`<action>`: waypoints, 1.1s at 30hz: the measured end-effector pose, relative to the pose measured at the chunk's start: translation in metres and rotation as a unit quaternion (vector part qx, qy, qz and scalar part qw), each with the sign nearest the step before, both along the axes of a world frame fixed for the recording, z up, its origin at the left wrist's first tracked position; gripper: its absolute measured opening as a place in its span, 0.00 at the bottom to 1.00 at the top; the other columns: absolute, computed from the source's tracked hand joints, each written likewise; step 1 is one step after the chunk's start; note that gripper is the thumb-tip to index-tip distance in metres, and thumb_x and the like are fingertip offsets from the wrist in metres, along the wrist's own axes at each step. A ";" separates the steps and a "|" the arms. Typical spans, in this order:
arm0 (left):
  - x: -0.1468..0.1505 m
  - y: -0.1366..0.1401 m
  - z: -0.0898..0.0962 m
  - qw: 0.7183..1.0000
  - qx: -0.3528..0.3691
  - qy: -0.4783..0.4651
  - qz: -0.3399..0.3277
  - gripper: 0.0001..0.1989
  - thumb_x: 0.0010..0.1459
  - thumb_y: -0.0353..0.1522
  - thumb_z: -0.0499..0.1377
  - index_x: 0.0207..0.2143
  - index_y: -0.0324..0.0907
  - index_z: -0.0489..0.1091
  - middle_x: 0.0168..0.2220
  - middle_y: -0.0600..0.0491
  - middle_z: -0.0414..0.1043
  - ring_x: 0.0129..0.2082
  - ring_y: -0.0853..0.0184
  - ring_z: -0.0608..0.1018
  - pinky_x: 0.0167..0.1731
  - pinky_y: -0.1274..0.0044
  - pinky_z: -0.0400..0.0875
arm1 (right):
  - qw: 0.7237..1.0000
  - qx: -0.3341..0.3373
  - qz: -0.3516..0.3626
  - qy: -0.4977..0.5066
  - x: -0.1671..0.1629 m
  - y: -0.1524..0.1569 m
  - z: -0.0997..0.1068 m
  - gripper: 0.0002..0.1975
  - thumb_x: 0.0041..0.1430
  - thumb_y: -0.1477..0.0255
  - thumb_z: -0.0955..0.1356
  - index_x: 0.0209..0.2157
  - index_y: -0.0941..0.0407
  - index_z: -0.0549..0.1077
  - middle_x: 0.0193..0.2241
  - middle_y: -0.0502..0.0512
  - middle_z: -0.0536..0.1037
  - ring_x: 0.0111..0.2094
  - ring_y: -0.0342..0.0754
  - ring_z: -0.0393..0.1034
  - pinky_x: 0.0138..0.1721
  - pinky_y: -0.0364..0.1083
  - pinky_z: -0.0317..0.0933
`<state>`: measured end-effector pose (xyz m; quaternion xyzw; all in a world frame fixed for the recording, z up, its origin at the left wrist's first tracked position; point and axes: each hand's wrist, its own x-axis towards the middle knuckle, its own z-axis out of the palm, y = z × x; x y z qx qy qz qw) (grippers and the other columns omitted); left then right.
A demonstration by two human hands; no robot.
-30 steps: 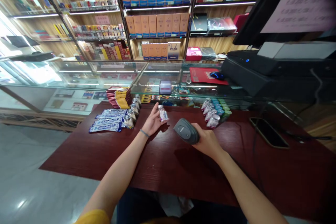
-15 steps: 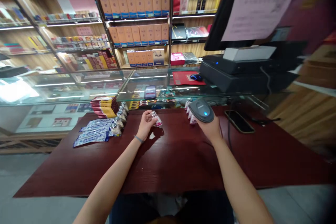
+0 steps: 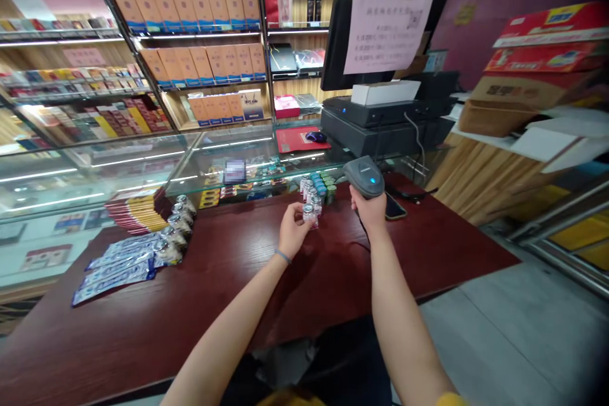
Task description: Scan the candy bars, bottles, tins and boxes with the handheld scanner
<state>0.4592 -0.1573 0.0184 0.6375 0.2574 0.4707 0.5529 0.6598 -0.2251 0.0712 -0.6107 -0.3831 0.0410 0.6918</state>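
My left hand [image 3: 294,231] has its thumb and fingers closed round a small jar [image 3: 309,214] with a silvery lid and a pink-and-white label. This jar is upright at the near end of a row of similar jars [image 3: 311,190]. Beside that row stand more small jars with blue and green labels [image 3: 323,183]. My right hand [image 3: 372,212] grips a dark grey barcode scanner [image 3: 365,176] by its handle, a blue light glowing on its head. The scanner is held above the tabletop, to the right of the jars.
Blue-and-white packets [image 3: 117,269], a row of lidded jars [image 3: 178,222] and stacked red-yellow packs [image 3: 136,210] lie at the table's left. A phone [image 3: 396,208] is partly behind my right hand. A glass counter [image 3: 190,165] and a monitor [image 3: 335,44] stand beyond.
My left hand has carried the jar right, to the row of jars, and it now stands upright. The camera view has turned right. The scanner stays in my right hand.
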 end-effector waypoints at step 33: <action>-0.030 0.003 -0.004 0.993 0.047 0.044 0.098 0.36 0.45 0.30 0.74 0.56 0.45 0.66 0.46 0.49 0.68 0.45 0.63 0.74 0.44 0.70 0.74 | 0.999 -0.018 -0.017 -0.045 -0.011 -0.008 0.015 0.17 0.55 0.57 0.73 0.23 0.53 0.70 0.16 0.49 0.72 0.16 0.47 0.67 0.22 0.48 0.65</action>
